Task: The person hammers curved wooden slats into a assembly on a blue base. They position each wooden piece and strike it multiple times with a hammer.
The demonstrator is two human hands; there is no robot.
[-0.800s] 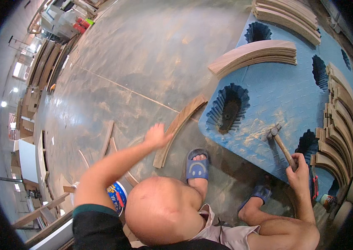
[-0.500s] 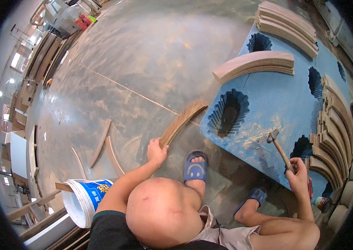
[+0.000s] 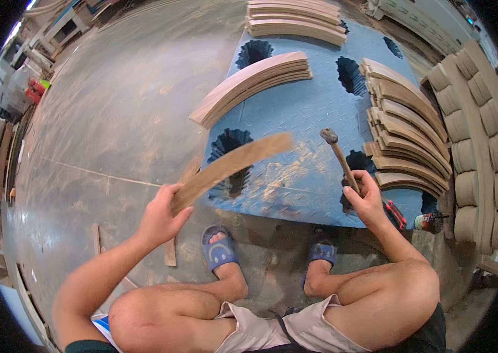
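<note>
Floor (image 3: 125,100) is stretching left from the blue pallet's (image 3: 302,112) edge, left hand (image 3: 163,215) pinching a curved slat (image 3: 240,165), right hand (image 3: 367,197) gripping a hammer (image 3: 341,159).

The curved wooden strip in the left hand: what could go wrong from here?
Held at one end by the left hand, the strip could slip, perhaps toward the fluted opening that it crosses in this view. The hammer in the right hand might knock the strip's free end if they come together. The stack of curved pieces juts past the left edge of the blue platform, so a bump might shift it.
</note>
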